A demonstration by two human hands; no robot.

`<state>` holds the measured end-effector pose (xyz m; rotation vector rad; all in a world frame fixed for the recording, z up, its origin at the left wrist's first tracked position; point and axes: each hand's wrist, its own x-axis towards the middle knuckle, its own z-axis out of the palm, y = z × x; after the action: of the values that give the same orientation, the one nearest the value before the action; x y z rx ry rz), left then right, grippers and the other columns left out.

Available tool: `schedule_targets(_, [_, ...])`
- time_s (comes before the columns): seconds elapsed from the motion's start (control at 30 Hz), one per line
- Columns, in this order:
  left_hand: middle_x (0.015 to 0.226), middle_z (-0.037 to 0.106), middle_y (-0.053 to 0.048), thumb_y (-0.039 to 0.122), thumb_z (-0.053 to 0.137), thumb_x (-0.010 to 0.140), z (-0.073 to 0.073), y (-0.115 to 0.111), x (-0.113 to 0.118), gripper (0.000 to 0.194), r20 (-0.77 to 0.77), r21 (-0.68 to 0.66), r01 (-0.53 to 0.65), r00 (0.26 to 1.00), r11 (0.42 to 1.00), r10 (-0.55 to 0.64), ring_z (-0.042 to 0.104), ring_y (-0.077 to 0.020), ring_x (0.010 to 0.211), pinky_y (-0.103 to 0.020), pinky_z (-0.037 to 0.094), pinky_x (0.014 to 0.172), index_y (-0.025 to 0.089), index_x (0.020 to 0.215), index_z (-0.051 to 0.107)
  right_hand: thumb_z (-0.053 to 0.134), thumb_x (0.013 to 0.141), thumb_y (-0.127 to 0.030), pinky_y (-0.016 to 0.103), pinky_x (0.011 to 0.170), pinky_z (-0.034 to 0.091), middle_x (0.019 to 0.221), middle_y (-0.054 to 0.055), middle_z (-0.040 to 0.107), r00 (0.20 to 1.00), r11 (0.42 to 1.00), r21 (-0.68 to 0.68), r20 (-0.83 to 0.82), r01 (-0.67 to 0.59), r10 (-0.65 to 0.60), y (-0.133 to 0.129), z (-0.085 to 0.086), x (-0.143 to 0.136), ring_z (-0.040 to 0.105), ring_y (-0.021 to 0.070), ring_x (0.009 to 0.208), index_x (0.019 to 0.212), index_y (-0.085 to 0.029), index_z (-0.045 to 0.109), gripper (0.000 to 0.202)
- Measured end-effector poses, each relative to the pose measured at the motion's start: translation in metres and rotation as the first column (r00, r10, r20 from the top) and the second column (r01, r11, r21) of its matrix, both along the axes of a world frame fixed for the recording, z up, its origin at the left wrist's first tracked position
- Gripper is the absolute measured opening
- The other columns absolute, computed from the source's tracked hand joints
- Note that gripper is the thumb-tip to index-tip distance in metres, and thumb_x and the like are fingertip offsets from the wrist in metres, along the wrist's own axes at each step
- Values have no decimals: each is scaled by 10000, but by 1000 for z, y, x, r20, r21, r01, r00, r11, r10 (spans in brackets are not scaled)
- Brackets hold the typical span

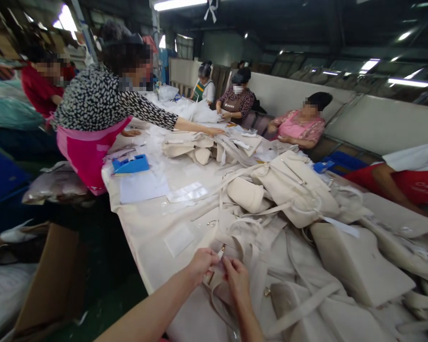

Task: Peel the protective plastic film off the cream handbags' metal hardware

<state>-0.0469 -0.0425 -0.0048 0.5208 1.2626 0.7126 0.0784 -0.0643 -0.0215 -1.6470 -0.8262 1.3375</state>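
Near the front edge of the table, my left hand (204,262) is closed in a pinch on a small white tab (220,253) beside gold-coloured metal hardware. My right hand (237,276) meets it from the other side with thumb and fingers pinched together; what lies between them is too small to make out. Under both hands is a cream handbag (228,243) with its straps looping around them. A flat white packet (179,239) lies just left of the bag.
A heap of cream bags (360,261) covers the table's right side. A blue tape dispenser (131,164) and white paper (144,185) sit at the left edge. One co-worker (92,99) leans across the table; several others sit around it. A cardboard box (52,280) stands lower left.
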Motion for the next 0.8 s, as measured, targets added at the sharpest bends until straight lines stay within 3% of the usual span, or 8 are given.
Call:
schedule_targets(0.27, [522, 537, 12, 137, 663, 564, -1, -8, 5, 150, -41, 2, -101, 994, 995, 101, 485, -136, 558, -264, 327, 543, 191, 487, 546, 738, 549, -582, 285, 528, 436, 565, -16, 602, 978, 990, -78, -163, 122, -133, -7, 0, -14, 510, 155, 550, 639, -239, 664, 362])
schedule_targets(0.4, [511, 517, 16, 124, 613, 567, -8, -10, 12, 129, -57, 17, -178, 982, 984, 179, 446, -116, 518, -260, 313, 520, 188, 485, 536, 769, 532, -538, 268, 544, 444, 638, -5, 661, 971, 987, -91, -185, 135, -150, -8, 4, -12, 549, 159, 604, 698, -224, 703, 362])
schedule_targets(0.53, [495, 499, 28, 141, 617, 569, -13, -13, 17, 109, -59, 37, -211, 975, 977, 213, 440, -108, 496, -249, 309, 500, 185, 511, 536, 794, 496, -527, 243, 525, 422, 583, -20, 631, 972, 985, -96, -173, 142, -157, -6, 7, -9, 529, 142, 585, 675, -196, 710, 385])
schedule_targets(0.8, [481, 514, 40, 166, 645, 584, -9, -21, 19, 129, -59, 49, -235, 969, 971, 238, 441, -88, 481, -211, 278, 465, 175, 534, 527, 835, 439, -503, 230, 471, 381, 533, -19, 629, 966, 985, -109, -210, 133, -154, 2, 8, -6, 505, 118, 507, 669, -165, 733, 421])
